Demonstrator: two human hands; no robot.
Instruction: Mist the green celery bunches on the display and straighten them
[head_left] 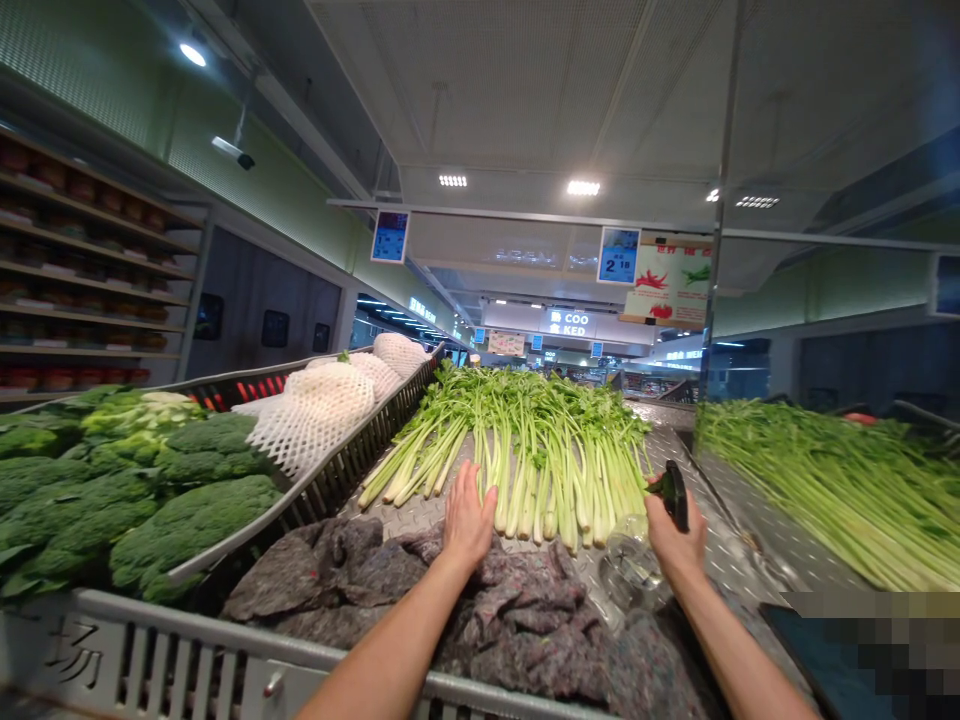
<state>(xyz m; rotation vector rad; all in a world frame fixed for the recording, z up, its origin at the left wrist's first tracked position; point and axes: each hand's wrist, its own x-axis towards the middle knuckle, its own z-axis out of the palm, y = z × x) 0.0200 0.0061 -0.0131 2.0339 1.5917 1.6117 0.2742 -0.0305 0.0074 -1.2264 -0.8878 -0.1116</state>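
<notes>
The right hand grips a light-looking, clear plastic spray bottle by its black head, a good holding place. The left hand, open, is beside long green celery, probably fragile, on the grey metal table.

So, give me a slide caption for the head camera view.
Left hand close to the celery, right hand gripping a spray bottle, with crumpled grey cloth and broccoli nearby.

"COOKED" on a lit overhead sign, "2 18" on a blue price tag, "场" on a grey crate
</notes>
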